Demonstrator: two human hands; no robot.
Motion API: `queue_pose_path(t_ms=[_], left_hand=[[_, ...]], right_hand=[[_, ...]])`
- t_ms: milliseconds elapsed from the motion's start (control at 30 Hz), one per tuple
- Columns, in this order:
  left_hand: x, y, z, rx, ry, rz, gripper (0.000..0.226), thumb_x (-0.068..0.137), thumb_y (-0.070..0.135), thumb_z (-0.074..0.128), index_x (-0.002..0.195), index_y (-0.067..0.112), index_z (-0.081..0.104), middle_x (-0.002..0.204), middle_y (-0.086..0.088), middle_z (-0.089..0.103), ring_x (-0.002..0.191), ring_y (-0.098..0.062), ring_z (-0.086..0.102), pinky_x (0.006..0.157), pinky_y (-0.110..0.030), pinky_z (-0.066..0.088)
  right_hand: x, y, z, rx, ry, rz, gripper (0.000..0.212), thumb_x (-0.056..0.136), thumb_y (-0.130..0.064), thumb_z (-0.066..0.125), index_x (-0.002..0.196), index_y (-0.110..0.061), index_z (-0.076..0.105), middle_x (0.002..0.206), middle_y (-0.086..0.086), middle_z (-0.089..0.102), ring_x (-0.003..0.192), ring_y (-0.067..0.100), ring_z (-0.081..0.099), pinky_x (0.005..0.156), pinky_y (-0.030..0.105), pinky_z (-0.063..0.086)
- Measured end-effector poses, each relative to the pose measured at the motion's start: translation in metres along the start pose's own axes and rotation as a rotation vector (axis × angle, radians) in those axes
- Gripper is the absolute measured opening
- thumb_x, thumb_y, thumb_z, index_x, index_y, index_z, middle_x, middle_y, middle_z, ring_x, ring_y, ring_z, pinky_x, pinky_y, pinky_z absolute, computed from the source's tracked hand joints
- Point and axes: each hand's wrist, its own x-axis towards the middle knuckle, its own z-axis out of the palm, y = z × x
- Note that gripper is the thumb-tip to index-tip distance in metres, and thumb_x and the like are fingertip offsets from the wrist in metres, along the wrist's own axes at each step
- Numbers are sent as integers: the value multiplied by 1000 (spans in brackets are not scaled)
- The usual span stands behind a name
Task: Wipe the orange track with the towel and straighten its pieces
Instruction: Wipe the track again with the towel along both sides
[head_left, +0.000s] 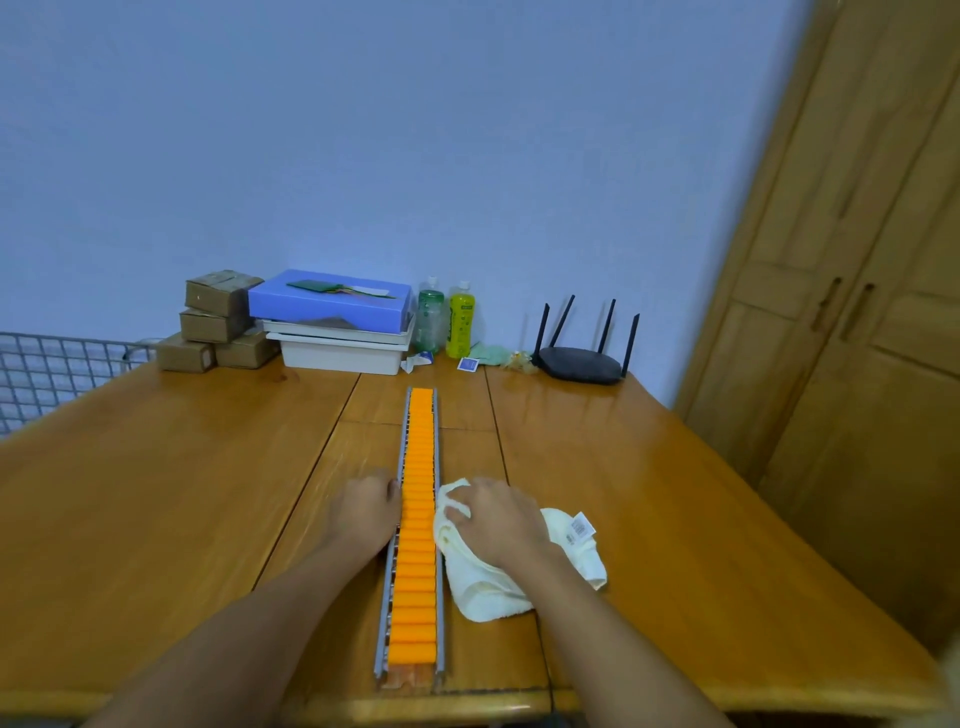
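Long orange roller track in grey metal rails (417, 551) lies lengthwise down the middle of the brown wooden table (156, 493), its near end at the table's front edge.

Left hand (366, 512): against the track's left rail, about mid-length. Grip closed, fingers curled, knuckles touching the rail; cannot tell whether it holds the rail.

Right hand (496, 519): just right of the track, opposite the left hand. Grip closed on the cream-white terry towel (571, 551), fingers bunched into the cloth. The towel touches the right rail and trails away to the right.

Beyond the track's far end: black four-antenna router (581, 364) to the right, yellow-green plastic bottle (460, 322) nearly in line.
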Motion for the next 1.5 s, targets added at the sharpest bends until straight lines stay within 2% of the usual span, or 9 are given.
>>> queue_pose_path(t_ms=[167, 400, 633, 900, 1000, 1133, 1267, 1433, 1500], left_hand=[[-25, -1, -5, -69, -21, 9, 26, 107, 24, 46, 89, 17, 64, 77, -4, 66, 62, -13, 57, 53, -26, 41], [-64, 1, -10, -41, 10, 22, 30, 107, 23, 47, 79, 20, 58, 70, 0, 61, 56, -11, 51, 48, -24, 32], [-94, 1, -14, -8, 25, 2, 20, 105, 28, 51, 92, 23, 64, 78, 0, 66, 67, -14, 64, 54, -27, 44], [-115, 5, -19, -6, 52, 4, 20, 106, 25, 50, 95, 18, 65, 83, -1, 65, 71, -12, 62, 55, -23, 42], [-116, 6, -18, 8, 47, -14, 20, 106, 25, 49, 95, 18, 65, 85, -3, 64, 74, -15, 63, 60, -27, 47], [-116, 6, -16, 24, 55, -28, 21, 106, 27, 47, 95, 19, 63, 84, -2, 63, 71, -14, 60, 58, -26, 43], [-117, 4, -15, 30, 63, -32, 21, 107, 28, 47, 94, 20, 62, 83, -1, 62, 70, -12, 59, 57, -25, 40], [-116, 3, -17, 32, 40, -14, 19, 107, 28, 47, 96, 21, 62, 85, 0, 62, 72, -11, 61, 59, -24, 43], [-116, 4, -18, 26, 44, 4, 16, 106, 27, 49, 98, 21, 61, 86, 1, 62, 72, -10, 61, 58, -23, 43]], right_hand=[[-23, -6, -3, 2, 13, 1, 42, 105, -46, 45, 135, -23, 64, 122, 7, 63, 107, 30, 63, 83, 42, 54], [-61, -18, -9, 8, 30, -8, 42, 105, -45, 46, 136, -24, 63, 125, 6, 62, 110, 32, 62, 85, 42, 54], [-100, -28, -15, 22, 66, -26, 41, 105, -44, 46, 137, -25, 63, 127, 5, 63, 110, 28, 62, 85, 39, 51], [-125, -33, -17, 23, 89, -54, 39, 104, -45, 49, 134, -27, 66, 122, 3, 65, 107, 26, 63, 82, 36, 48], [-134, -34, -22, 34, 80, -77, 37, 102, -46, 50, 125, -26, 71, 112, 1, 67, 99, 24, 63, 78, 36, 48], [-143, -33, -24, 54, 76, -108, 35, 100, -48, 53, 114, -26, 76, 102, -2, 68, 89, 21, 60, 71, 33, 46], [-147, -33, -24, 76, 93, -112, 35, 98, -49, 55, 114, -25, 76, 100, -3, 68, 84, 16, 56, 68, 29, 38], [-139, -36, -22, 6, 105, -99, 39, 99, -51, 51, 117, -26, 75, 96, -3, 64, 84, 17, 58, 69, 30, 43], [-133, -38, -21, -30, 129, -97, 41, 100, -50, 48, 123, -26, 72, 101, -2, 65, 84, 19, 59, 68, 31, 42]])
